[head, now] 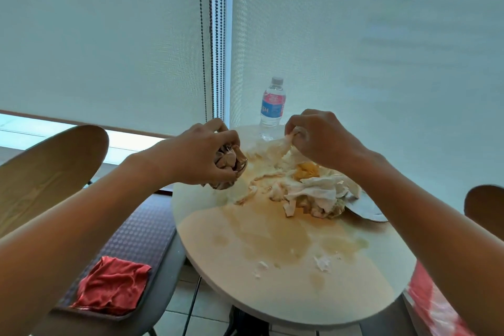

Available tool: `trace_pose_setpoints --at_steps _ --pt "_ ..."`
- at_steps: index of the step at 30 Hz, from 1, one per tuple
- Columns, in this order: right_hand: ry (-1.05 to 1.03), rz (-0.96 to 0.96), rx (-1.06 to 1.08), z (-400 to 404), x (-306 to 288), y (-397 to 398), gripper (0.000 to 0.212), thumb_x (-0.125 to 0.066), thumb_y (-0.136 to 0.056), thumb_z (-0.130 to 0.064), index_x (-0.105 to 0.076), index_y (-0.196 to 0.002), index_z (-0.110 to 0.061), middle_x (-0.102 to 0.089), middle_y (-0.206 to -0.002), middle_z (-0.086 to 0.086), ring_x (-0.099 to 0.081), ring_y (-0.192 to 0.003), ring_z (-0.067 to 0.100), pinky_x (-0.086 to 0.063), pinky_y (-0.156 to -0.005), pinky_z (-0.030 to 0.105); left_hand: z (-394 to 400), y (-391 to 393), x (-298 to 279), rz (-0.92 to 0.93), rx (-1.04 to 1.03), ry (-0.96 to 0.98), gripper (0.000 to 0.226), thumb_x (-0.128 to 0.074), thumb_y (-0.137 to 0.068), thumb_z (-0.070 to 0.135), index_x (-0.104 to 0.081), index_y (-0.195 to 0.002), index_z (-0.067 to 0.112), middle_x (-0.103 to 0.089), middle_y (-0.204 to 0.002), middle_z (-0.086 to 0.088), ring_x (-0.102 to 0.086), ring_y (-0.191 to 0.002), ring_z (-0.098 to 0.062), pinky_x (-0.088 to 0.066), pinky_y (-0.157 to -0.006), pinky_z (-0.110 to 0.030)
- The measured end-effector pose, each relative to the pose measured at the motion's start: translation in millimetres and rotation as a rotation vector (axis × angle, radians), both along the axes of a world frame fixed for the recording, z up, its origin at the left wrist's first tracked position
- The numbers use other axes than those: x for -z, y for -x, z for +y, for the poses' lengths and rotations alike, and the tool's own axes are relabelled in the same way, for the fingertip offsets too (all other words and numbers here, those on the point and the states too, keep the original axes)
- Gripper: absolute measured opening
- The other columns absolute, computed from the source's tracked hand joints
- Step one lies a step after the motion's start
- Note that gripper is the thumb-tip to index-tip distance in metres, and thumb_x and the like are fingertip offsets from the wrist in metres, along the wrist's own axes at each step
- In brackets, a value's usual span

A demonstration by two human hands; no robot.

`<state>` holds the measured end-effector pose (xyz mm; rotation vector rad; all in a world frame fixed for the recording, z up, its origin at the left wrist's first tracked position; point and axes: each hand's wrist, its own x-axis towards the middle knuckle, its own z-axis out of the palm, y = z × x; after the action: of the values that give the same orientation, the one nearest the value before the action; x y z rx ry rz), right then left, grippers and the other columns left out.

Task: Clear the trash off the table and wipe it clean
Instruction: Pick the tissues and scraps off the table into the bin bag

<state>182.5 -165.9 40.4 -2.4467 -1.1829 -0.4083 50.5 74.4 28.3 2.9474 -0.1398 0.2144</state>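
My left hand [201, 154] grips a crumpled brown paper wad [230, 163] just above the far left side of the round beige table [286, 294]. My right hand [316, 136] pinches the end of a wet white napkin [275, 150] and lifts it off the table top. A heap of soggy white and yellow-stained napkins [313, 194] lies to the right of centre. Brownish spill stains [272, 229] spread over the table's middle. Two small paper scraps [321, 263] lie near the front.
A water bottle [272, 106] stands at the table's far edge. A grey plate [368, 210] sits at the right, partly under the napkins. A red cloth [111, 285] lies on the chair seat [152, 229] at the left. Window blinds hang close behind.
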Motion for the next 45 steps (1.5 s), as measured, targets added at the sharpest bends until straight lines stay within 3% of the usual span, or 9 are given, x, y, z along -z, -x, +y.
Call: trace_pose_setpoints --at_steps 7,12,18,22,26,33,35,41,45 --pt "-0.076 -0.021 0.060 -32 -10 15 0.022 -0.057 -0.091 -0.006 -0.075 -0.095 -0.017 -0.065 -0.094 0.001 -0.062 -0.082 0.018 -0.053 -0.076 0.032 -23 -13 -15 -0.104 0.092 0.052 0.064 -0.058 -0.067 0.063 -0.058 -0.121 0.028 -0.049 -0.115 0.002 -0.055 -0.099 -0.023 -0.052 -0.088 -0.042" --pt "-0.136 -0.044 0.140 -70 -17 31 0.024 -0.056 -0.089 -0.004 -0.075 -0.093 -0.019 -0.063 -0.095 -0.003 -0.061 -0.082 0.013 -0.048 -0.074 0.025 -54 -29 -25 -0.179 0.215 0.052 0.070 -0.053 -0.067 0.071 -0.058 -0.122 0.027 -0.051 -0.117 0.000 -0.057 -0.098 -0.025 -0.054 -0.086 -0.045" --pt "-0.182 -0.063 0.278 -138 -24 52 0.026 -0.055 -0.087 -0.003 -0.075 -0.093 -0.018 -0.065 -0.097 -0.002 -0.060 -0.084 0.011 -0.047 -0.074 0.018 -117 -53 -37 -0.219 0.375 0.097 0.064 -0.064 -0.072 0.062 -0.059 -0.124 0.025 -0.053 -0.121 -0.001 -0.057 -0.102 -0.021 -0.057 -0.083 -0.041" --pt "-0.184 -0.092 0.367 -196 -24 58 0.026 -0.057 -0.084 -0.002 -0.076 -0.092 -0.018 -0.066 -0.096 0.001 -0.062 -0.083 0.015 -0.051 -0.076 0.027 -172 -68 -36 -0.229 0.460 0.130 0.060 -0.063 -0.072 0.062 -0.059 -0.122 0.029 -0.054 -0.119 0.002 -0.060 -0.098 -0.019 -0.057 -0.082 -0.037" --pt "-0.175 -0.088 0.461 -262 -13 61 0.024 -0.059 -0.085 -0.003 -0.076 -0.094 -0.018 -0.067 -0.097 0.001 -0.063 -0.082 0.015 -0.054 -0.073 0.030 -234 -82 -31 -0.204 0.524 0.164 0.061 -0.059 -0.069 0.068 -0.059 -0.119 0.033 -0.053 -0.118 0.006 -0.060 -0.098 -0.017 -0.055 -0.084 -0.038" --pt "-0.103 -0.040 0.544 -379 20 63 0.020 -0.062 -0.086 -0.001 -0.076 -0.094 -0.012 -0.068 -0.099 0.005 -0.066 -0.084 0.019 -0.056 -0.076 0.033 -357 -106 -5 -0.117 0.609 0.169 0.050 -0.063 -0.070 0.048 -0.063 -0.115 0.026 -0.055 -0.113 0.000 -0.061 -0.096 -0.021 -0.044 -0.083 -0.026" --pt "-0.083 -0.040 0.537 -407 32 63 0.017 -0.062 -0.089 0.000 -0.076 -0.094 -0.009 -0.068 -0.098 0.006 -0.066 -0.085 0.019 -0.058 -0.077 0.034 -390 -114 5 -0.082 0.623 0.146 0.053 -0.058 -0.069 0.052 -0.063 -0.114 0.025 -0.055 -0.112 -0.001 -0.061 -0.095 -0.023 -0.043 -0.082 -0.026" --pt "0.016 0.026 0.510 -464 77 60 0.013 -0.066 -0.093 -0.004 -0.075 -0.099 -0.011 -0.067 -0.102 0.006 -0.067 -0.082 0.020 -0.058 -0.073 0.025 -469 -140 54 0.062 0.657 -0.003 0.072 -0.041 -0.062 0.072 -0.060 -0.117 0.029 -0.055 -0.113 -0.002 -0.057 -0.092 -0.026 -0.054 -0.080 -0.043" --pt "0.063 0.090 0.512 -478 119 52 0.018 -0.061 -0.093 0.000 -0.072 -0.100 -0.013 -0.063 -0.097 0.008 -0.065 -0.076 0.024 -0.061 -0.070 0.039 -502 -159 87 0.157 0.672 -0.095 0.073 -0.034 -0.061 0.073 -0.056 -0.118 0.033 -0.053 -0.115 0.001 -0.046 -0.090 -0.019 -0.055 -0.079 -0.046"
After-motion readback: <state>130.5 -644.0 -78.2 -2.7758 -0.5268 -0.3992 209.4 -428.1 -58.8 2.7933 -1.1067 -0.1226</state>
